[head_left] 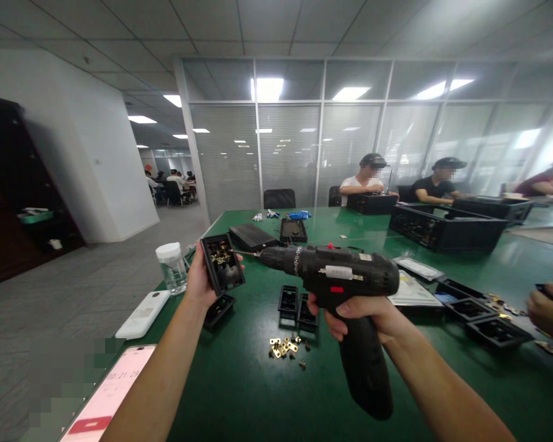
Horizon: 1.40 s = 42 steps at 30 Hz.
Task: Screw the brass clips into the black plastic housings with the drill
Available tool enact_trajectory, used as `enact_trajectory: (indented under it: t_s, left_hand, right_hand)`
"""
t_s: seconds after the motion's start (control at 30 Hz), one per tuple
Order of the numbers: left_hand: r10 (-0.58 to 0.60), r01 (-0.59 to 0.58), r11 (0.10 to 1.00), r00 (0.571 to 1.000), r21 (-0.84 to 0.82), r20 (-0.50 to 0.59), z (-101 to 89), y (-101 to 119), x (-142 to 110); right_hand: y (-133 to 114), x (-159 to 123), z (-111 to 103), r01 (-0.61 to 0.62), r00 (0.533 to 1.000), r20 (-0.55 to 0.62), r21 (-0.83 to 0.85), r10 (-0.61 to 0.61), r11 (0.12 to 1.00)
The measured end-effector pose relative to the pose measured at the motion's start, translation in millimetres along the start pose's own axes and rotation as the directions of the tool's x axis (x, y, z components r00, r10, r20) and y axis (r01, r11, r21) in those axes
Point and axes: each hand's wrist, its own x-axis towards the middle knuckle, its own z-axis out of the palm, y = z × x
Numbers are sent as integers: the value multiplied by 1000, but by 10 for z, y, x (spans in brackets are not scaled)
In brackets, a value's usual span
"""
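My left hand [200, 276] is closed around a black plastic housing [222, 264], tilted up so that the brass-coloured parts inside show. In my right hand [350, 313] is a black cordless drill [350, 273], gripped by its handle. The bit [246, 253] points left and its tip is at the housing's right edge; whether it touches a screw I cannot tell. Below on the table lie small brass plates and screws [283, 348]. Two more black housings [288, 304] stand just behind them, and another housing [219, 311] sits under my left hand.
On the green table [239, 393], a clear jar [171, 268], a white power bank [142, 315] and a phone [115, 387] line the left edge. Black cases [447, 230] stand at the far right. A co-worker's hand [550, 310] is near more housings [498, 328]. Other people sit behind.
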Motion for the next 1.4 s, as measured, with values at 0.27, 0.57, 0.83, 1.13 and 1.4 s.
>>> enact_trajectory:
  t_s: [0.27,0.57,0.83,1.13,1.4]
  left_hand:
    - [-14,14,1000,1000,-12,-12,93,41,-46]
    - [39,-38,999,997,13,-72,91,53,-51]
    - [32,-33,998,999,-47,-24,196,22,-79]
    - [57,-60,993,998,-101,-34,200,-17,-32]
    - [116,-115,992,993,-53,24,185,4,-71]
  right_hand:
    - [-30,-28,30,62,997,-45,8,-62,998]
    - [48,42,96,242,964,-118,25,-237,970]
    - [100,135,58,387,916,-138,54,-376,921]
    - [-175,359,-192,525,850,-182,213,-495,824]
    - [-241,234,-524,604,783,-296,148,-547,783]
